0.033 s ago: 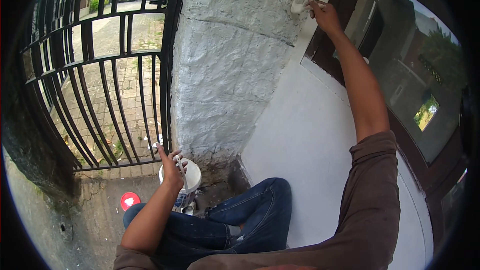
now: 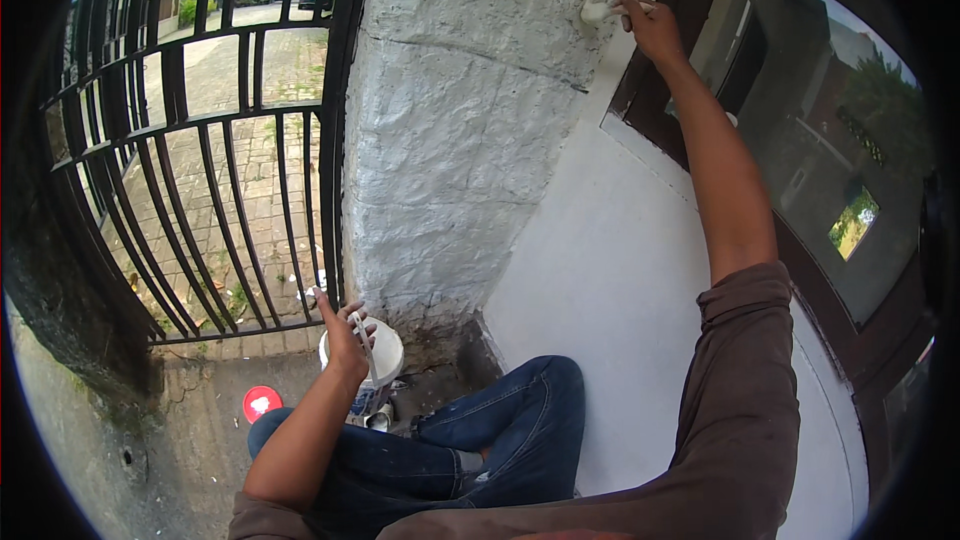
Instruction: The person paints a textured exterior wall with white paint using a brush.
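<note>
Right hand (image 2: 655, 30) clenched round the pale handle of a small white-bristled paintbrush (image 2: 597, 12). Brush sits high on the rough, white-painted stone wall (image 2: 450, 130), its head at the surface near the pale trim beside a brown-framed glass window (image 2: 790, 130).

Change since the earlier frame: slight. The brush head seems turned a little more sideways, over nearly the same patch; fingers on the handle re-angled a touch. Right forearm almost where it was.

Left hand (image 2: 346, 348) low, over the round white plastic bucket (image 2: 399, 348). Fingers part-curled against a slim white strip (image 2: 371, 365) at the bucket, thumb apart; cannot tell whether it is gripped. Same pose as before.

Unmoved on the grey floor: bucket, a small metal tin (image 2: 378, 422) just beside it, a round red lid (image 2: 250, 408) with a white splash, left of the blue-jeaned legs (image 2: 400, 455). Black barred metal gate (image 2: 347, 45) stands left of the wall, position unchanged.
</note>
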{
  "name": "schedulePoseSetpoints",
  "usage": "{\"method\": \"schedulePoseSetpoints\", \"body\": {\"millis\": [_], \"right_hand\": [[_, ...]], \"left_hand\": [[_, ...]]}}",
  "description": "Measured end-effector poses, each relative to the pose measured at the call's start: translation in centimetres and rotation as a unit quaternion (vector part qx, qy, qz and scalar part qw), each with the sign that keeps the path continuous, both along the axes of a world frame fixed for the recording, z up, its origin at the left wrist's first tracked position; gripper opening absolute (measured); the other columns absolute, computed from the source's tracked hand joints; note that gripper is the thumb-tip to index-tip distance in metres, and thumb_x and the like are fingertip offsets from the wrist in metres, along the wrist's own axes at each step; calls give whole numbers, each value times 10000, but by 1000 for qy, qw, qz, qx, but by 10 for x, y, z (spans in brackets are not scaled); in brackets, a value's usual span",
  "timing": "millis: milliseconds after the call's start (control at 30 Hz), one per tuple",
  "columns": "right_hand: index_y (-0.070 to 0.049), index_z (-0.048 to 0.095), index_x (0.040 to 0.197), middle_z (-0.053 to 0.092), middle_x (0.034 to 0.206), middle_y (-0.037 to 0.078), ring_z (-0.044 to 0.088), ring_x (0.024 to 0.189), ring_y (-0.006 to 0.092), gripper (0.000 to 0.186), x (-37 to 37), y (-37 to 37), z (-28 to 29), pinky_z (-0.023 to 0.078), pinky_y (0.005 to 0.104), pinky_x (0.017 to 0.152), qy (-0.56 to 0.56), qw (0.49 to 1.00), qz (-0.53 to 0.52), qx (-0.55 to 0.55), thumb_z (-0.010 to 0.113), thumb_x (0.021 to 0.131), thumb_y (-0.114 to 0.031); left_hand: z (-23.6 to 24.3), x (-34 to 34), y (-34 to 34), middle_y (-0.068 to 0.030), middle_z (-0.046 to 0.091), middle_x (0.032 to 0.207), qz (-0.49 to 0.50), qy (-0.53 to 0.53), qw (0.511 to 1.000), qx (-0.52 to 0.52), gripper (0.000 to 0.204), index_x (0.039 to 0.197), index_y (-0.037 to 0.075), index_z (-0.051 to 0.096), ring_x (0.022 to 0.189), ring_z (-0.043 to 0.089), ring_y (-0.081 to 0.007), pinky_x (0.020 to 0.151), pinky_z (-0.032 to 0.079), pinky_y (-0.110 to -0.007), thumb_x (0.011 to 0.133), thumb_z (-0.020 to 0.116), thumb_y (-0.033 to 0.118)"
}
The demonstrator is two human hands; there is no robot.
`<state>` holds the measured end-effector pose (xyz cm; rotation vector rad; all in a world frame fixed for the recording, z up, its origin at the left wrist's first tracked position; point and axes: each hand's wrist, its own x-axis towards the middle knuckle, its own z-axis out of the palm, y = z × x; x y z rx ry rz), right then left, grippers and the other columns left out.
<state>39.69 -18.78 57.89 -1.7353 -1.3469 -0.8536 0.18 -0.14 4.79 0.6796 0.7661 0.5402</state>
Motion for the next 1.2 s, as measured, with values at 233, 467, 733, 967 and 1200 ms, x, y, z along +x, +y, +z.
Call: {"method": "schedulePoseSetpoints", "body": {"millis": [233,467,733,967,1200], "right_hand": [[-78,809,1025,622,648,-26,517,585,60,362,-3,4,-2,409,272,561,12,999,33,38,582,1054,-360],[-82,807,999,629,644,-23,537,591,62,357,-18,9,-18,428,274,572,31,999,6,34,582,1048,-355],[-8,779,994,644,668,4,540,594,88,358,-10,3,0,418,269,573,96,975,89,178,588,1042,-307],[29,766,942,631,679,45,557,580,116,323,-5,-3,-11,430,280,545,244,935,140,215,597,1011,-238],[-37,792,975,699,680,36,580,585,99,335,10,19,-28,444,273,576,139,956,68,247,595,1030,-303]], "left_hand": [[-8,0,3,-53,552,1061,6,8,1000,1,1105,1277,77,613,843,524,-212,741,402,-355,784,280,1008],[-10,-1,4,-69,527,1108,7,3,1000,4,1159,1323,58,605,879,528,-224,799,393,-374,760,298,1024],[-10,0,3,-67,539,1141,4,2,1000,1,1145,1323,74,609,908,528,-227,802,394,-363,764,296,1022],[-6,-5,6,-72,533,1159,15,7,1000,10,1145,1316,67,601,882,526,-212,769,408,-363,769,279,1020],[-5,3,1,-74,531,1137,8,7,1000,11,1132,1300,60,604,869,527,-210,741,423,-356,780,278,1011]]}}
